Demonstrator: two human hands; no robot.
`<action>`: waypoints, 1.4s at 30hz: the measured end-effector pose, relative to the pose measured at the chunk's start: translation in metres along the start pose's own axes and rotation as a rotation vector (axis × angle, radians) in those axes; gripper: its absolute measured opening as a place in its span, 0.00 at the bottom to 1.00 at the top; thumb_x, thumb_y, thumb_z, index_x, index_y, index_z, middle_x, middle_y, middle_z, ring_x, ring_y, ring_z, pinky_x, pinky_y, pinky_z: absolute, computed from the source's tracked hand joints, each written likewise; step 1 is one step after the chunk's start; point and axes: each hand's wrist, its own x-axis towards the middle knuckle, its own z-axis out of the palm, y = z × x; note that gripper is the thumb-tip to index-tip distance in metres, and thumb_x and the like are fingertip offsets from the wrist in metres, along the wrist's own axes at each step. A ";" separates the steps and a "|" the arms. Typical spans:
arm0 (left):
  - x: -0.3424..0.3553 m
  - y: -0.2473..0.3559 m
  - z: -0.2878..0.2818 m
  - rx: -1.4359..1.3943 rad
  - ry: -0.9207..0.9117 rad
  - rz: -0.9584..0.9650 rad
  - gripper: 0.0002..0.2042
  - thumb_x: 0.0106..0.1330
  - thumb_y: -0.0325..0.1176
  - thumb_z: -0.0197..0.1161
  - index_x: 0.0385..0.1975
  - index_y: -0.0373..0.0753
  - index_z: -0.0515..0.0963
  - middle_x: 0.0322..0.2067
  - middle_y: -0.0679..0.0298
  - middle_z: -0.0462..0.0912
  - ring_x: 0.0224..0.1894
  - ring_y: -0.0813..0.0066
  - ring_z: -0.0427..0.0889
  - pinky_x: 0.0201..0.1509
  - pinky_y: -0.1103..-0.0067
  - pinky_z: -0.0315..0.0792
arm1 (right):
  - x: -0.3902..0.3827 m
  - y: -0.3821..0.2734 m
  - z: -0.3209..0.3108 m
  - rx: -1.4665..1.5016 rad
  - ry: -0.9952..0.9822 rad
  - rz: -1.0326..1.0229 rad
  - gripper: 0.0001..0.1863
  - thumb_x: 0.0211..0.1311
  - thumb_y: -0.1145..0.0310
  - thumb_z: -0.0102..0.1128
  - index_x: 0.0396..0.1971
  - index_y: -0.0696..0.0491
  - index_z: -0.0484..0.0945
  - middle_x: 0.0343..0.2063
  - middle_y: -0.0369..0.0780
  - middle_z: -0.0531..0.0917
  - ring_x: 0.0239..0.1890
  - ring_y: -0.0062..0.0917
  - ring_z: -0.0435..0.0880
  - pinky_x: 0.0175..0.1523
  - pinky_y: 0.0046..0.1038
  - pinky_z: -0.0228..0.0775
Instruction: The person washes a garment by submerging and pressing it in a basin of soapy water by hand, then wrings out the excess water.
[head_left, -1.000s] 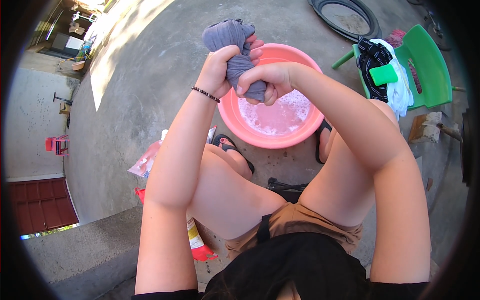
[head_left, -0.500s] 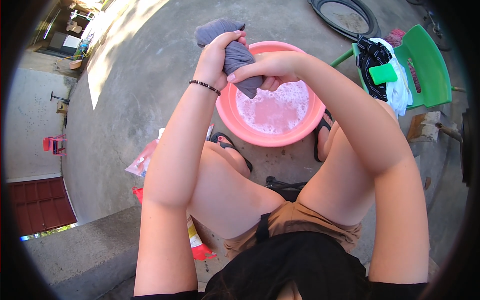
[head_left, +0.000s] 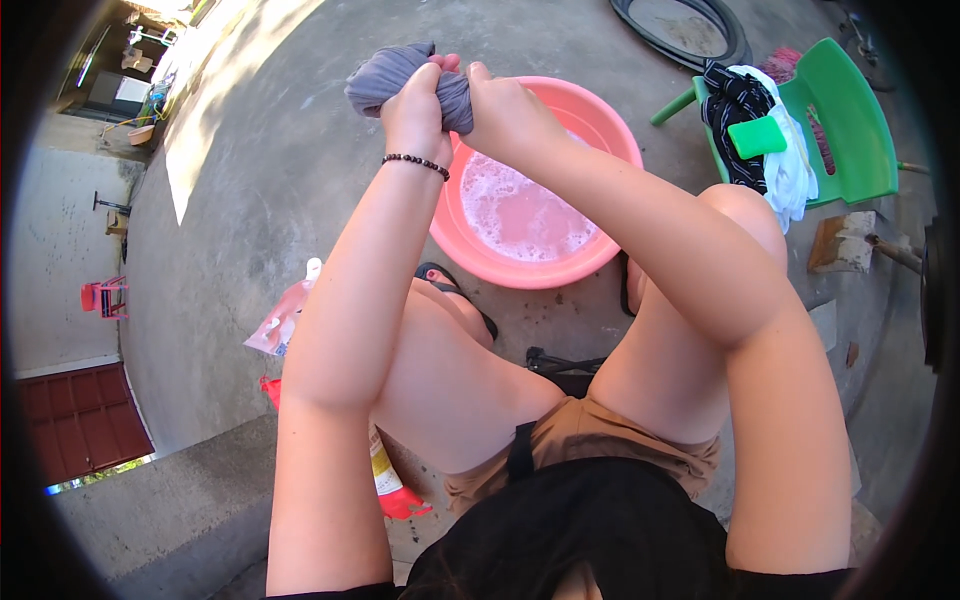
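A bunched grey cloth [head_left: 385, 80] is gripped in both my hands above the far left rim of a pink basin [head_left: 450, 225]. My left hand [head_left: 415, 110], with a dark bead bracelet at its wrist, is closed round the cloth's middle. Close beside it, my right hand [head_left: 500, 110] is wrapped round the cloth's right end. The cloth looks twisted between them, and its left part bulges out past my left hand. Foamy pinkish water [head_left: 530, 215] lies in the basin. Some of my fingers are hidden behind the cloth.
To the right stands a green chair [head_left: 850, 130] bearing black and white clothes [head_left: 790, 175] and a bright green block [head_left: 757, 138]. A tyre [head_left: 735, 40] lies beyond the basin. Plastic packets [head_left: 280, 325] sit left of my legs, with a red-and-yellow bag [head_left: 395, 490] nearer.
Both hands have shifted left with the cloth. My right hand has turned over and regripped nearer to my left, and the cloth's loose lower end no longer hangs down.
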 end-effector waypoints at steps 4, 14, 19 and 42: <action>-0.009 -0.001 0.006 0.157 -0.013 0.087 0.08 0.59 0.21 0.54 0.38 0.29 0.73 0.34 0.56 0.81 0.35 0.68 0.81 0.42 0.73 0.77 | 0.012 0.019 0.009 0.172 -0.198 -0.072 0.07 0.40 0.74 0.61 0.23 0.60 0.75 0.19 0.48 0.80 0.20 0.39 0.81 0.24 0.33 0.72; -0.025 0.007 -0.007 0.376 -0.125 0.028 0.04 0.54 0.23 0.58 0.22 0.28 0.78 0.23 0.59 0.81 0.24 0.75 0.78 0.29 0.78 0.72 | -0.008 0.001 -0.033 0.940 -1.128 0.508 0.11 0.46 0.73 0.58 0.13 0.49 0.64 0.12 0.30 0.64 0.11 0.10 0.52 0.16 0.16 0.41; -0.032 0.009 -0.002 0.464 -0.222 0.045 0.04 0.53 0.23 0.57 0.21 0.29 0.78 0.20 0.61 0.80 0.22 0.75 0.78 0.26 0.78 0.72 | -0.012 0.007 -0.032 1.051 -1.226 0.558 0.13 0.48 0.74 0.56 0.12 0.48 0.62 0.12 0.29 0.62 0.11 0.09 0.51 0.16 0.14 0.40; -0.028 0.027 -0.011 1.092 -0.491 0.187 0.13 0.44 0.34 0.64 0.23 0.29 0.80 0.20 0.57 0.81 0.25 0.72 0.81 0.32 0.75 0.74 | -0.035 -0.016 -0.044 0.545 -0.925 0.270 0.25 0.48 0.50 0.67 0.40 0.53 0.77 0.32 0.38 0.78 0.30 0.20 0.75 0.31 0.21 0.65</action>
